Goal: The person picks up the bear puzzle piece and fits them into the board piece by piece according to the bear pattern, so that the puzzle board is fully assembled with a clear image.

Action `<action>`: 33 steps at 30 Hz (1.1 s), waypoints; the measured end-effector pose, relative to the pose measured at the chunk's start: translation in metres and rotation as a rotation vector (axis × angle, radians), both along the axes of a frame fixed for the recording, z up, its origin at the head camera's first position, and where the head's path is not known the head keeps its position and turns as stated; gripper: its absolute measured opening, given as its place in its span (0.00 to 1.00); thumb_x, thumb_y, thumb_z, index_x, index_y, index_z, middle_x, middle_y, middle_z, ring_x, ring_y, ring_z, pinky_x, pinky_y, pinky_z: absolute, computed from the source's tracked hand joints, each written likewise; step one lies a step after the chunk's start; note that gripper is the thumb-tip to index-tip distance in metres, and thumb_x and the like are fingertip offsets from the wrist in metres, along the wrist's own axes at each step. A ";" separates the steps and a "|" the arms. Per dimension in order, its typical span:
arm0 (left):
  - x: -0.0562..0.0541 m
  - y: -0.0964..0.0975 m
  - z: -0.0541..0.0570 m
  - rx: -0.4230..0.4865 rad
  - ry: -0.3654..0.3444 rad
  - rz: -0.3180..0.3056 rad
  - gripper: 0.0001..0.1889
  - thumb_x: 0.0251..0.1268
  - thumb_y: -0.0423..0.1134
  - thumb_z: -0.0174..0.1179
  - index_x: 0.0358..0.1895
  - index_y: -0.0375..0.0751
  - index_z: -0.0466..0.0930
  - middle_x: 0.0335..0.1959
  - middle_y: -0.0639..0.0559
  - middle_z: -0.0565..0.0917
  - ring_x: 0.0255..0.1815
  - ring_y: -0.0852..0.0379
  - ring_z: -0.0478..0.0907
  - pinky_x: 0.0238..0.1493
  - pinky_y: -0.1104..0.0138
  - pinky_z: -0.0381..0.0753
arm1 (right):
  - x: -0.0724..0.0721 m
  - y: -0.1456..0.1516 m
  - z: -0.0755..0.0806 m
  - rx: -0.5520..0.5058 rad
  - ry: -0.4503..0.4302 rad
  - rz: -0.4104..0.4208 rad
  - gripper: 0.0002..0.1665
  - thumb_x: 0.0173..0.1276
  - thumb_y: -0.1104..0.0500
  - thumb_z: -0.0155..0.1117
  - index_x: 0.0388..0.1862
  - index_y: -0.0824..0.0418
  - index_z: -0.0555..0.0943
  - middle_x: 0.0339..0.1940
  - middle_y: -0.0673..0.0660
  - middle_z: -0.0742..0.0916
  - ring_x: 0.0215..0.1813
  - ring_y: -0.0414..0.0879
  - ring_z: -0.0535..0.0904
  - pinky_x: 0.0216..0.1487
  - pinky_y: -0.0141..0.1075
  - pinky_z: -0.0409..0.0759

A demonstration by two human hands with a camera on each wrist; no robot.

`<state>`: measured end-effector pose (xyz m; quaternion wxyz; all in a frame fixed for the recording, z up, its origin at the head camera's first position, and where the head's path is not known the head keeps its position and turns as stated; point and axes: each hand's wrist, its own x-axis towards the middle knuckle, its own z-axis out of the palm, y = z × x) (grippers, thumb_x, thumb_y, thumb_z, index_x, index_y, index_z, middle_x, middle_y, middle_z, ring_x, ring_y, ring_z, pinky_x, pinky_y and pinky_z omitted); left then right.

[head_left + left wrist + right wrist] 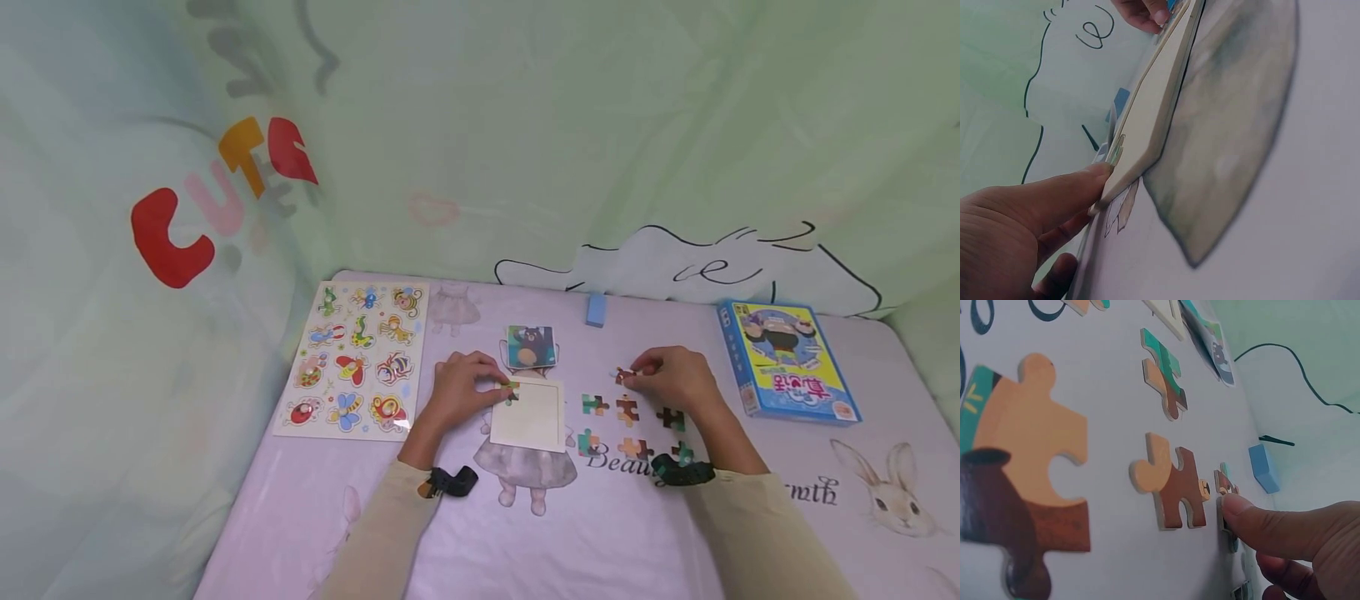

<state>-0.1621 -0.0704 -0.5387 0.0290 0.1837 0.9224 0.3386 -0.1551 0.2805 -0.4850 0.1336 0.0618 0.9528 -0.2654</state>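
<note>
A pale square puzzle board lies in front of the person, with one green and brown corner piece in its upper left corner. My left hand grips the board at that corner, thumb beside the piece. To the right, my right hand pinches a brown puzzle piece between thumb and fingers, low over the table. Several loose jigsaw pieces are spread below it, among them an orange and brown one and a green one.
Above the board lies a bear picture card. A small blue block stands farther back. An insect picture board lies at the left, a blue and yellow game box at the right. Curtains hang behind the table.
</note>
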 end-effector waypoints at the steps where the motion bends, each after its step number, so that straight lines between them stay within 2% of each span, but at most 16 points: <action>1: 0.000 0.000 0.000 -0.001 -0.001 -0.001 0.10 0.60 0.53 0.73 0.42 0.58 0.91 0.50 0.60 0.85 0.50 0.54 0.74 0.49 0.56 0.61 | 0.000 0.000 0.000 0.001 0.001 0.000 0.22 0.63 0.49 0.76 0.49 0.62 0.86 0.39 0.60 0.82 0.43 0.55 0.73 0.34 0.39 0.73; 11: 0.000 0.001 0.000 -0.009 -0.022 0.004 0.11 0.60 0.53 0.73 0.43 0.58 0.92 0.50 0.60 0.85 0.50 0.54 0.73 0.50 0.56 0.60 | -0.001 0.000 -0.003 -0.011 0.015 -0.012 0.21 0.63 0.49 0.77 0.47 0.61 0.85 0.39 0.61 0.82 0.43 0.55 0.74 0.34 0.38 0.73; 17: 0.000 0.001 0.000 0.000 -0.017 0.008 0.10 0.60 0.53 0.73 0.42 0.58 0.91 0.50 0.60 0.85 0.50 0.55 0.74 0.49 0.56 0.60 | 0.001 -0.001 -0.002 -0.023 0.027 -0.011 0.20 0.64 0.50 0.76 0.47 0.60 0.83 0.43 0.63 0.84 0.43 0.56 0.74 0.34 0.38 0.74; 22: 0.001 0.001 0.000 0.003 -0.021 0.012 0.09 0.60 0.53 0.73 0.41 0.59 0.91 0.51 0.60 0.85 0.50 0.55 0.74 0.50 0.56 0.60 | 0.004 -0.003 -0.001 -0.032 0.060 0.008 0.16 0.66 0.52 0.74 0.45 0.60 0.82 0.40 0.61 0.84 0.41 0.54 0.74 0.32 0.37 0.74; 26: 0.001 0.001 -0.001 0.006 -0.019 0.013 0.09 0.60 0.53 0.73 0.41 0.59 0.91 0.50 0.60 0.85 0.51 0.54 0.74 0.49 0.57 0.60 | 0.007 -0.004 0.002 -0.041 0.088 0.021 0.14 0.68 0.53 0.72 0.45 0.60 0.82 0.38 0.59 0.84 0.40 0.52 0.75 0.34 0.37 0.74; 33: 0.000 0.001 0.000 0.004 -0.020 0.015 0.09 0.60 0.53 0.73 0.41 0.59 0.91 0.51 0.60 0.85 0.51 0.54 0.74 0.50 0.56 0.60 | 0.011 -0.013 0.009 -0.086 0.083 0.025 0.15 0.70 0.54 0.71 0.49 0.61 0.83 0.39 0.59 0.85 0.42 0.53 0.76 0.37 0.36 0.77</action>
